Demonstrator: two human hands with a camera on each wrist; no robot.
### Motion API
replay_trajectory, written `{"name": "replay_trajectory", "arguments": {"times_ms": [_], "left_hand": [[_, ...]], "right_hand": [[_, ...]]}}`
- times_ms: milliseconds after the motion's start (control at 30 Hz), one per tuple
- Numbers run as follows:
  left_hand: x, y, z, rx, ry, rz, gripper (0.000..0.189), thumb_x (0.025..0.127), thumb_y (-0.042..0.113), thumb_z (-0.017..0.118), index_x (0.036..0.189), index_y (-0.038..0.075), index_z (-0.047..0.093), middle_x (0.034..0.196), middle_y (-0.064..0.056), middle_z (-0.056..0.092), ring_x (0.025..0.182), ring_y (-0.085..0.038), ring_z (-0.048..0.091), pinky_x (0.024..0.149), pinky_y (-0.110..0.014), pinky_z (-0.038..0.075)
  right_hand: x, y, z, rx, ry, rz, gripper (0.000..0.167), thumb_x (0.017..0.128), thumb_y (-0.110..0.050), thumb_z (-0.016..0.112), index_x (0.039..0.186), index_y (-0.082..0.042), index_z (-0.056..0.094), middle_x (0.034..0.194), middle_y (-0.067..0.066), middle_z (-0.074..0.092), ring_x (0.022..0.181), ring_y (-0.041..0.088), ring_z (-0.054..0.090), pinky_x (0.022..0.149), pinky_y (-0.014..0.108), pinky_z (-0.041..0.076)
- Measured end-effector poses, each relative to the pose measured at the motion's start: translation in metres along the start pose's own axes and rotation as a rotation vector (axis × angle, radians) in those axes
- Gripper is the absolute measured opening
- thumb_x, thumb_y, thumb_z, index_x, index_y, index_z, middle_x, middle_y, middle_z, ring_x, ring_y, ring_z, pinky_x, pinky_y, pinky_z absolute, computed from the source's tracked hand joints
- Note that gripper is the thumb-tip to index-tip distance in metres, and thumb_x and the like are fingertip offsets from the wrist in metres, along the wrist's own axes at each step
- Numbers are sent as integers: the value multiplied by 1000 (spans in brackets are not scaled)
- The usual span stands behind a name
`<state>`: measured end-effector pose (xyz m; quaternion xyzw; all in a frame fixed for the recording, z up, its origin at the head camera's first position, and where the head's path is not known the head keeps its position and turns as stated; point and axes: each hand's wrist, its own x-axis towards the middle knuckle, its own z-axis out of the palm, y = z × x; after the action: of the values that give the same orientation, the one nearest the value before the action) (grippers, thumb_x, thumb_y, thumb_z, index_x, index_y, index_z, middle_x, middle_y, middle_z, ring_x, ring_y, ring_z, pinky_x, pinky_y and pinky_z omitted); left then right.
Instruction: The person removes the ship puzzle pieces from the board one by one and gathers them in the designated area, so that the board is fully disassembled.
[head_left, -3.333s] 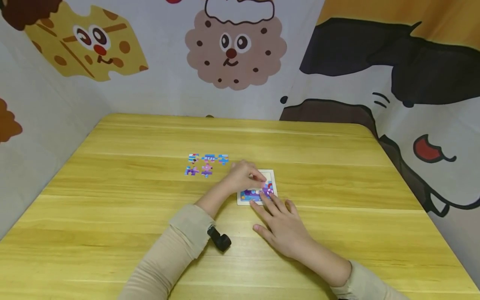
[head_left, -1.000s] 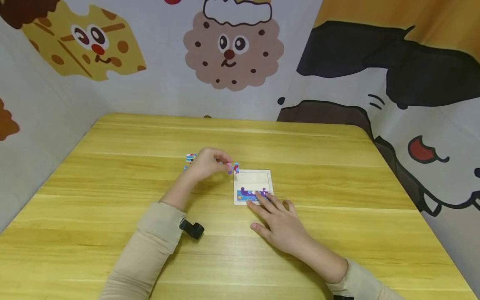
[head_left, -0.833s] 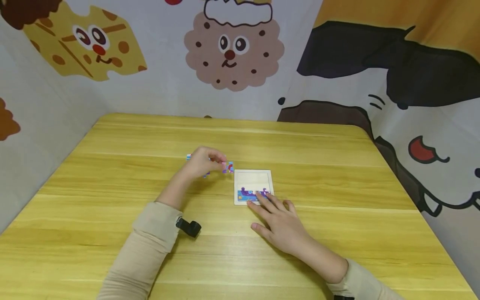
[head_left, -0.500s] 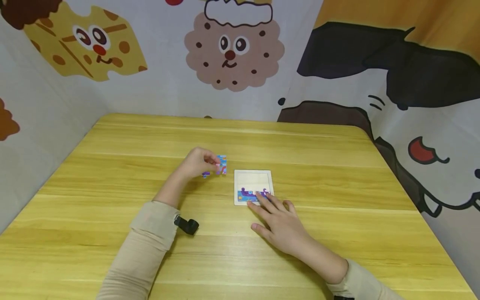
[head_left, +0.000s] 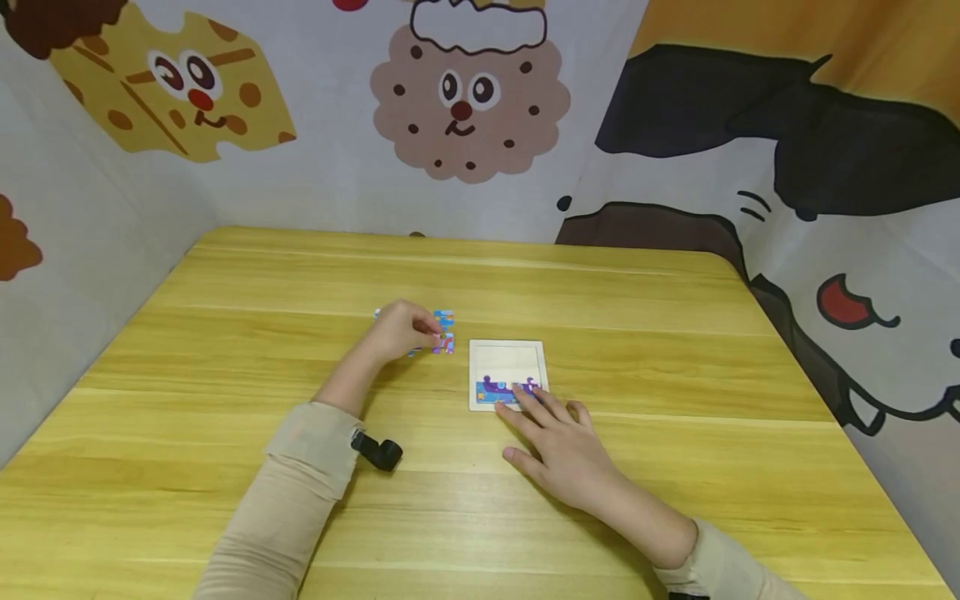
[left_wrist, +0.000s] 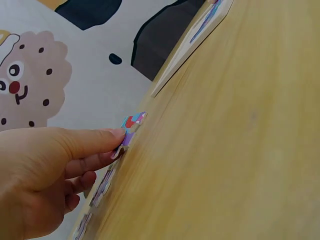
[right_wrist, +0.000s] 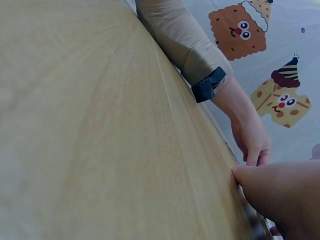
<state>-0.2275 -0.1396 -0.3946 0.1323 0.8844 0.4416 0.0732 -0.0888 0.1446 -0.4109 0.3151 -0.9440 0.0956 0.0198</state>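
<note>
My left hand (head_left: 405, 329) pinches a colourful jigsaw piece (left_wrist: 131, 126) between thumb and fingers, low over the table to the left of the puzzle board. Just behind the held piece lies a blue jigsaw piece (head_left: 445, 317), and others are partly hidden under the hand. The square puzzle board (head_left: 507, 343) has a pale frame. Its bottom part holds purple and blue pieces (head_left: 491, 392), while bare board shows above them. My right hand (head_left: 566, 454) rests with fingers spread and fairly straight, its fingertips on the board's lower right.
Both hands work on a wood-grain table (head_left: 675, 333). A black wrist camera (head_left: 378, 452) sits on the left sleeve. Behind the table hangs a cloth (head_left: 322, 192) printed with cartoon food figures.
My left hand has moved from the board leftward to the loose pieces, carrying a jigsaw piece down beside them. The board's middle pieces are gone from it. My right hand has stayed put.
</note>
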Motion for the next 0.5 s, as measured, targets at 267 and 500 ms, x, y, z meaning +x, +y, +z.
{"name": "replay_trajectory", "arguments": {"times_ms": [267, 500], "left_hand": [[2, -1, 2, 162, 36, 77, 5, 80, 11, 78, 84, 11, 76, 80, 4, 70, 78, -16, 64, 99, -46, 32], [2, -2, 2, 238, 58, 111, 5, 79, 14, 79, 83, 12, 77, 83, 4, 71, 99, -22, 54, 100, -50, 20]], "right_hand": [[0, 0, 0, -1, 2, 3, 57, 98, -53, 42, 149, -29, 35, 157, 2, 20, 141, 29, 20, 103, 65, 19], [0, 0, 0, -5, 4, 4, 56, 98, -53, 42, 149, -29, 35, 157, 2, 20, 141, 29, 20, 103, 64, 19]]}}
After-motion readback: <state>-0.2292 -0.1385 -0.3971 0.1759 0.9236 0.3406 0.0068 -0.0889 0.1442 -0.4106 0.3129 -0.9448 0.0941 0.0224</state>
